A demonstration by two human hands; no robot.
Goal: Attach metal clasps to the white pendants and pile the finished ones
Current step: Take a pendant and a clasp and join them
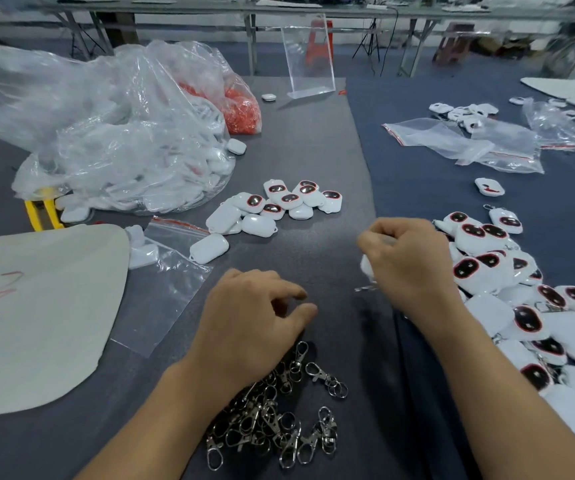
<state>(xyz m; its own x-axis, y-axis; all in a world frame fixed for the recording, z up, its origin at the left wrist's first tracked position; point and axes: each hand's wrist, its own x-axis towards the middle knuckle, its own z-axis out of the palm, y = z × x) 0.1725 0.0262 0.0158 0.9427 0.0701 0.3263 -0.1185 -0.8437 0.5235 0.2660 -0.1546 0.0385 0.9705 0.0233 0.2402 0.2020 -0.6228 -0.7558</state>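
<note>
My right hand is curled round a white pendant, mostly hidden under the fingers, with a metal clasp sticking out below. My left hand hovers just above the heap of loose metal clasps near the table's front, fingers loosely curled and thumb near forefinger; whether it pinches anything I cannot tell. A small group of white pendants without clasps lies in the middle. To the right spreads a large pile of finished pendants with clasps.
A big clear bag of white pendants and a bag of orange pieces fill the back left. A beige sheet lies at the left. Zip bags, an acrylic stand and one stray pendant are farther back.
</note>
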